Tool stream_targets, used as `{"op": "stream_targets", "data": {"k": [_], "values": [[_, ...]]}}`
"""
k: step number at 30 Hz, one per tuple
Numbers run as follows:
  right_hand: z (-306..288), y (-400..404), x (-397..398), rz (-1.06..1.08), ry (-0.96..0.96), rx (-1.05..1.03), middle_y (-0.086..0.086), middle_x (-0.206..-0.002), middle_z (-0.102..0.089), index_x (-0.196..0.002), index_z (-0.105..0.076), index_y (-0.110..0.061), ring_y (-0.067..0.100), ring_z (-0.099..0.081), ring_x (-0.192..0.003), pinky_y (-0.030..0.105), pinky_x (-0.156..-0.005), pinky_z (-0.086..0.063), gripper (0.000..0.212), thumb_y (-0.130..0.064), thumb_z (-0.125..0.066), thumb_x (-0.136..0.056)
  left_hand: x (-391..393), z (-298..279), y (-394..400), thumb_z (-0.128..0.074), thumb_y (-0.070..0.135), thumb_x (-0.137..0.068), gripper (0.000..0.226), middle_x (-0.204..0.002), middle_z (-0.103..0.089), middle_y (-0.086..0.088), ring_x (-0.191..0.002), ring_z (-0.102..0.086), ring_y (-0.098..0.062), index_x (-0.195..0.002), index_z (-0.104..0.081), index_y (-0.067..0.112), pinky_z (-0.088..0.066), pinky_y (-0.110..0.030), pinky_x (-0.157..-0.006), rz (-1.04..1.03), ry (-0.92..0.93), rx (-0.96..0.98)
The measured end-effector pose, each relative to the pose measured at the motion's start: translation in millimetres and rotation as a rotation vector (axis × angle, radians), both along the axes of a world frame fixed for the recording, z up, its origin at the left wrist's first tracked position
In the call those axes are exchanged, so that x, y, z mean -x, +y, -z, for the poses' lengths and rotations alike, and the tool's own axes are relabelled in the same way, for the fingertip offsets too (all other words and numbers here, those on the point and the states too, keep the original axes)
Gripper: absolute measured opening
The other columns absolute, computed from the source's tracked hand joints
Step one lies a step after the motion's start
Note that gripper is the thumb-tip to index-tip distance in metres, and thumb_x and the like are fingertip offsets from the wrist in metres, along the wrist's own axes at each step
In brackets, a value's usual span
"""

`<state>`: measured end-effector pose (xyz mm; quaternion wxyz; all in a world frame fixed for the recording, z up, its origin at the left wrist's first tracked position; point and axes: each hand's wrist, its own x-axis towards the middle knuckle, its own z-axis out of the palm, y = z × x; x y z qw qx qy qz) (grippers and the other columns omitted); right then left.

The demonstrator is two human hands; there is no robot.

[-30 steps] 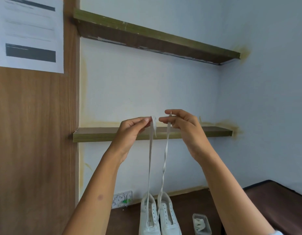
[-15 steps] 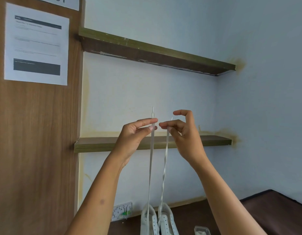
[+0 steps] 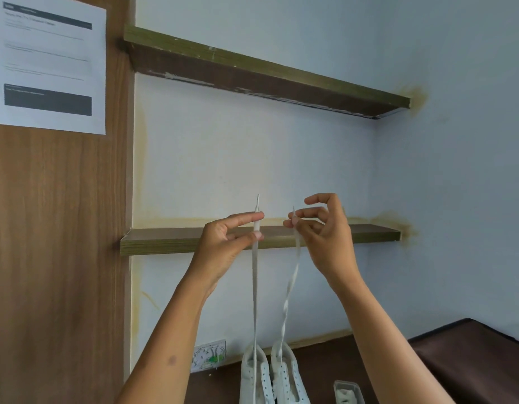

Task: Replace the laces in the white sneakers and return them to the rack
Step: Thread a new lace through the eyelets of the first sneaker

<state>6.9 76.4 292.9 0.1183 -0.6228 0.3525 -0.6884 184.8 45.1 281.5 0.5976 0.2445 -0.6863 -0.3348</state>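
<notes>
The grip of the left hand (image 3: pixel 226 243) is a pinch: its thumb and first finger press on one end of the white lace (image 3: pixel 254 287), just in front of the lower shelf (image 3: pixel 165 239). The stiff tip of that end sticks up above the fingers. The right hand (image 3: pixel 325 234) pinches the other end of the lace between thumb and fingertips, also in front of the lower shelf, and its first finger curls up above the pinch. The two hands are near each other but do not touch.

From both hands the lace hangs down in two lines. The line under the left hand is straight. The line under the right hand is twisted. Both lines go down to the white sneakers (image 3: pixel 272 374), which stand side by side on the dark worktop (image 3: pixel 319 363), well below the lower shelf. It is hard to tell which sneaker each line goes into.

A small clear box (image 3: pixel 348 392) with something white in it sits on the worktop, just right of the sneakers. A wall socket (image 3: pixel 208 354) is on the wall left of the sneakers. An upper shelf (image 3: pixel 252 71) is fixed well above the lower shelf. A printed paper (image 3: pixel 48 62) hangs on the wooden panel (image 3: pixel 57 243) left of the shelves.
</notes>
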Motion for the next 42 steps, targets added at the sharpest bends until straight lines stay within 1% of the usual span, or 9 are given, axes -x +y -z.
{"op": "stream_targets", "data": {"k": [3, 11, 15, 20, 23, 29, 33, 37, 42], "values": [[17.4, -16.7, 9.9, -0.001, -0.032, -0.076, 0.01, -0.09, -0.072, -0.108, -0.055, -0.01, 0.014, -0.073, -0.081, 0.026, -0.075, -0.055, 0.02, -0.005, -0.065, -0.091, 0.3, 21.0, -12.8, -0.07, 0.011, -0.088, 0.019, -0.09, -0.077, 0.002, -0.093, -0.071, -0.005, -0.104, -0.075, 0.022, -0.042, -0.005, -0.081, -0.052, 0.03, -0.065], [90.6, -74.6, 37.0, 0.141, 0.01, -0.249, -0.003, -0.077, -0.072, -0.088, -0.071, -0.02, 0.005, -0.069, -0.074, 0.013, -0.066, -0.051, 0.013, -0.008, -0.068, -0.09, 0.1, 103.5, -57.6, -0.071, 0.009, -0.087, 0.014, -0.09, -0.077, 0.006, -0.083, -0.074, -0.015, -0.093, -0.077, 0.02, -0.05, -0.023, -0.085, -0.168, 0.047, -0.244], [147.7, -101.4, 45.3, 0.243, 0.084, -0.331, -0.008, -0.078, -0.069, -0.091, -0.073, -0.018, -0.003, -0.063, -0.072, 0.008, -0.061, -0.045, 0.009, -0.011, -0.067, -0.091, -2.4, 166.7, -86.6, -0.071, 0.006, -0.087, 0.017, -0.086, -0.077, 0.003, -0.082, -0.073, -0.02, -0.091, -0.077, 0.022, -0.053, -0.037, -0.087, -0.222, 0.004, -0.357], [236.9, -132.0, 44.4, 0.26, 0.145, -0.481, -0.006, -0.083, -0.069, -0.089, -0.072, -0.022, -0.001, -0.063, -0.071, 0.007, -0.06, -0.043, 0.011, -0.013, -0.067, -0.092, 4.2, 254.8, -120.6, -0.069, 0.001, -0.087, 0.023, -0.074, -0.075, 0.001, -0.069, -0.069, -0.008, -0.086, -0.076, 0.023, -0.052, -0.018, -0.073, -0.274, -0.012, -0.491], [289.8, -142.5, 37.8, 0.247, 0.213, -0.572, -0.008, -0.09, -0.067, -0.09, -0.068, -0.029, 0.0, -0.062, -0.081, 0.005, -0.066, -0.044, 0.016, -0.013, -0.067, -0.091, 12.3, 304.7, -138.1, -0.067, -0.002, -0.087, 0.029, -0.074, -0.075, 0.002, -0.061, -0.064, -0.002, -0.084, -0.074, 0.026, -0.052, -0.017, -0.067, -0.287, -0.044, -0.547], [383.1, -164.2, 17.5, 0.286, 0.383, -0.653, -0.008, -0.095, -0.063, -0.098, -0.072, -0.021, 0.005, -0.06, -0.088, 0.011, -0.078, -0.046, 0.011, -0.015, -0.065, -0.092, 29.0, 386.6, -164.2, -0.071, 0.008, -0.087, 0.024, -0.092, -0.073, 0.008, -0.081, -0.068, 0.002, -0.09, -0.074, 0.032, -0.055, -0.018, -0.077, -0.37, -0.207, -0.568], [420.4, -177.3, 4.5, 0.362, 0.555, -0.588, -0.006, -0.088, -0.063, -0.095, -0.071, -0.023, 0.016, -0.057, -0.082, 0.036, -0.077, -0.052, 0.01, -0.014, -0.068, -0.09, 40.4, 416.3, -171.0, -0.078, 0.016, -0.082, 0.018, -0.09, -0.072, 0.016, -0.083, -0.068, 0.0, -0.091, -0.076, 0.031, -0.055, -0.021, -0.075, -0.417, -0.254, -0.543], [435.5, -181.4, -4.6, 0.483, 0.663, -0.497, -0.003, -0.081, -0.061, -0.084, -0.07, -0.02, 0.019, -0.055, -0.073, 0.034, -0.066, -0.051, 0.016, -0.008, -0.078, -0.078, 46.6, 434.4, -171.2, -0.08, 0.015, -0.08, 0.017, -0.087, -0.071, 0.019, -0.084, -0.066, 0.006, -0.091, -0.078, 0.028, -0.049, -0.009, -0.07, -0.472, -0.231, -0.51], [448.1, -191.4, -10.0, 0.523, 0.634, -0.506, -0.001, -0.098, -0.056, -0.086, -0.071, -0.021, 0.017, -0.042, -0.09, 0.032, -0.074, -0.043, 0.012, -0.011, -0.076, -0.081, 45.4, 437.7, -180.0, -0.081, 0.01, -0.077, 0.023, -0.091, -0.07, 0.018, -0.088, -0.064, 0.006, -0.095, -0.078, 0.025, -0.047, -0.007, -0.072, -0.442, -0.262, -0.456]]}}
